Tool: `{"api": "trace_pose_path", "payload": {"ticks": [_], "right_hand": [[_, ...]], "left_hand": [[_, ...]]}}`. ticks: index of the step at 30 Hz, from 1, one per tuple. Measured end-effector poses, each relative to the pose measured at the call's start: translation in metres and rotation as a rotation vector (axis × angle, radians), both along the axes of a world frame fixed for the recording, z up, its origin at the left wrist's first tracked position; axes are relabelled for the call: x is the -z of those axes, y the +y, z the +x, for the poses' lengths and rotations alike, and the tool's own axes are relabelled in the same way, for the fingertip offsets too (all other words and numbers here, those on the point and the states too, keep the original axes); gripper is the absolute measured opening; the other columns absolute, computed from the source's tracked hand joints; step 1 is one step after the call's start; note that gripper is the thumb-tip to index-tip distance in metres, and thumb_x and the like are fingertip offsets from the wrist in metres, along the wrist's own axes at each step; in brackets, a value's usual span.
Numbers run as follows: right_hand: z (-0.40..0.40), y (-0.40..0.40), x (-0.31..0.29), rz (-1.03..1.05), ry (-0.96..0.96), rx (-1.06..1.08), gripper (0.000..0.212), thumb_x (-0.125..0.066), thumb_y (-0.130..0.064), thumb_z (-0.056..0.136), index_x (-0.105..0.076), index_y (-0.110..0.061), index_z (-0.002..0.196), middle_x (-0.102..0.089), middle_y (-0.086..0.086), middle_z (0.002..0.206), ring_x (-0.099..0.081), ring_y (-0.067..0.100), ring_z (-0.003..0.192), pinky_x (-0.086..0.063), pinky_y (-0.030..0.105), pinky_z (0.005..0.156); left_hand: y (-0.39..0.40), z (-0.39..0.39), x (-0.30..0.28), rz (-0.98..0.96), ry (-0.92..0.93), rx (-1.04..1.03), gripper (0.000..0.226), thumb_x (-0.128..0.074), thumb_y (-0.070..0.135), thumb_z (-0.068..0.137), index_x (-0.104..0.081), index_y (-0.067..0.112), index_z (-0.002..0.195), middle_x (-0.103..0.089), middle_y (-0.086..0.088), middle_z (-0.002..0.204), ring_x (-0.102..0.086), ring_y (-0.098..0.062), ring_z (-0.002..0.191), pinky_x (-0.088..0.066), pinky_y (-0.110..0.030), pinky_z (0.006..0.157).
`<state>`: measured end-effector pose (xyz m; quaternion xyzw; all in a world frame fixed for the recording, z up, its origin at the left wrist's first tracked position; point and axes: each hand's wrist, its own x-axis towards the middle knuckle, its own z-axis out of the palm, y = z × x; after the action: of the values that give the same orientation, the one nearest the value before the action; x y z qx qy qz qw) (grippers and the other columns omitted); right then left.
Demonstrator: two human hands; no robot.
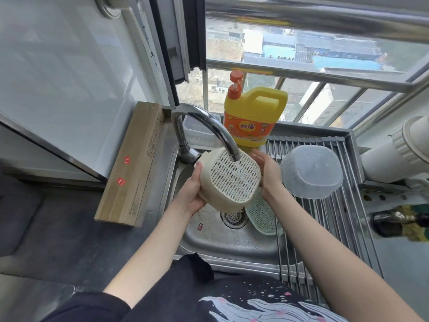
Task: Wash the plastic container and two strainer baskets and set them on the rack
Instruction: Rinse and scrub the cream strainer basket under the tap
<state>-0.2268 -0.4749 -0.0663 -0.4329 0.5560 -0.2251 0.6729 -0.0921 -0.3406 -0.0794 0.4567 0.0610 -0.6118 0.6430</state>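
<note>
Both hands hold a cream strainer basket (228, 176) bottom-up under the tap (209, 129), and water runs onto its perforated base. My left hand (191, 192) grips its left rim. My right hand (268, 175) grips its right side. A second, pale green-rimmed strainer basket (262, 216) leans in the sink (229, 242) below, partly hidden by the first. The clear plastic container (312, 171) lies upside down on the metal rack (325, 219) to the right.
A yellow detergent bottle (251, 117) with an orange pump stands behind the sink. A long cardboard box (132, 163) lies on the left counter. A dark bottle (399, 223) lies at the right edge, beneath white pipes (399, 149). The sink drain (233, 218) is open.
</note>
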Motion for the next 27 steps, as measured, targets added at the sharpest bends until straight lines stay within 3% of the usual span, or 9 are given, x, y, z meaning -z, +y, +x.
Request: {"api": "trace_pose_path", "payload": {"ticks": [2, 4, 7, 10, 14, 17, 19, 22, 27], "right_hand": [[0.006, 0.006, -0.003, -0.275, 0.186, -0.409, 0.047, -0.043, -0.045, 0.096, -0.054, -0.019, 0.133, -0.059, 0.003, 0.133, -0.056, 0.021, 0.121, -0.041, 0.049, 0.105], [0.015, 0.019, 0.008, -0.549, 0.535, -0.707, 0.063, -0.027, -0.051, 0.096, -0.02, -0.022, 0.152, -0.022, 0.001, 0.159, -0.022, 0.021, 0.145, -0.021, 0.053, 0.117], [0.016, 0.041, 0.003, -0.648, 0.65, -0.684, 0.059, -0.02, -0.038, 0.102, 0.001, -0.018, 0.153, 0.004, -0.001, 0.161, 0.003, 0.019, 0.149, -0.006, 0.053, 0.119], [0.001, 0.068, -0.007, -0.47, 0.332, -0.687, 0.051, -0.023, -0.034, 0.105, -0.014, -0.019, 0.153, -0.01, -0.002, 0.161, -0.016, 0.018, 0.146, -0.016, 0.044, 0.118], [-0.016, 0.072, 0.002, 0.265, -0.191, -0.224, 0.063, -0.012, -0.066, 0.094, -0.029, -0.037, 0.146, -0.051, 0.007, 0.141, -0.055, 0.032, 0.121, -0.041, 0.053, 0.102], [-0.025, 0.053, 0.009, 0.376, -0.136, -0.161, 0.062, -0.035, -0.066, 0.091, -0.042, -0.022, 0.135, -0.06, 0.017, 0.121, -0.064, 0.034, 0.102, -0.055, 0.053, 0.081], [-0.024, 0.049, 0.01, 0.276, 0.056, -0.181, 0.047, -0.054, -0.035, 0.092, -0.042, -0.019, 0.134, -0.062, 0.015, 0.113, -0.067, 0.031, 0.088, -0.059, 0.044, 0.062], [-0.027, 0.047, 0.015, 0.138, 0.114, -0.207, 0.043, -0.046, -0.007, 0.09, -0.049, -0.021, 0.131, -0.065, 0.011, 0.097, -0.066, 0.025, 0.075, -0.056, 0.037, 0.054], [-0.037, 0.036, 0.016, 0.117, 0.02, -0.332, 0.057, -0.049, -0.004, 0.089, -0.048, -0.034, 0.138, -0.063, 0.011, 0.121, -0.065, 0.03, 0.098, -0.057, 0.048, 0.074]], "left_hand": [[-0.011, -0.005, 0.0, 0.122, 0.009, -0.071, 0.055, -0.035, 0.054, 0.096, -0.06, 0.012, 0.121, -0.064, -0.019, 0.122, -0.059, -0.031, 0.114, -0.046, -0.047, 0.099], [-0.022, -0.008, 0.0, 0.227, -0.001, -0.127, 0.056, -0.04, 0.055, 0.094, -0.06, 0.009, 0.119, -0.065, -0.02, 0.118, -0.06, -0.034, 0.111, -0.046, -0.05, 0.099], [-0.038, -0.004, 0.002, 0.316, -0.155, -0.169, 0.06, -0.05, 0.055, 0.089, -0.06, 0.004, 0.119, -0.069, -0.013, 0.109, -0.065, -0.03, 0.102, -0.051, -0.047, 0.094], [-0.042, -0.007, -0.008, 0.398, -0.537, -0.154, 0.05, -0.048, 0.044, 0.095, -0.065, -0.001, 0.109, -0.066, -0.01, 0.097, -0.063, -0.026, 0.096, -0.051, -0.034, 0.086], [-0.025, -0.019, -0.02, 0.329, -1.642, 0.488, 0.051, -0.036, 0.048, 0.097, -0.067, 0.009, 0.084, -0.068, -0.016, 0.086, -0.063, -0.031, 0.084, -0.035, -0.033, 0.063], [0.0, -0.041, -0.008, 0.141, -1.938, 0.858, 0.041, -0.039, 0.046, 0.097, -0.066, 0.016, 0.098, -0.07, -0.009, 0.092, -0.063, -0.027, 0.085, -0.033, -0.03, 0.061], [0.017, -0.049, 0.0, -0.06, -1.987, 0.941, 0.038, -0.042, 0.046, 0.095, -0.062, 0.014, 0.09, -0.069, -0.005, 0.088, -0.063, -0.025, 0.079, -0.03, -0.028, 0.059], [0.038, -0.041, 0.016, -0.216, -1.922, 0.896, 0.044, -0.048, 0.057, 0.083, -0.06, 0.015, 0.078, -0.064, 0.001, 0.073, -0.058, -0.02, 0.07, -0.034, -0.027, 0.061], [0.057, -0.015, 0.011, 0.294, -1.582, 0.315, 0.02, -0.062, 0.024, 0.088, -0.058, 0.009, 0.1, -0.054, 0.001, 0.094, -0.05, -0.013, 0.084, -0.036, -0.021, 0.074]]}}
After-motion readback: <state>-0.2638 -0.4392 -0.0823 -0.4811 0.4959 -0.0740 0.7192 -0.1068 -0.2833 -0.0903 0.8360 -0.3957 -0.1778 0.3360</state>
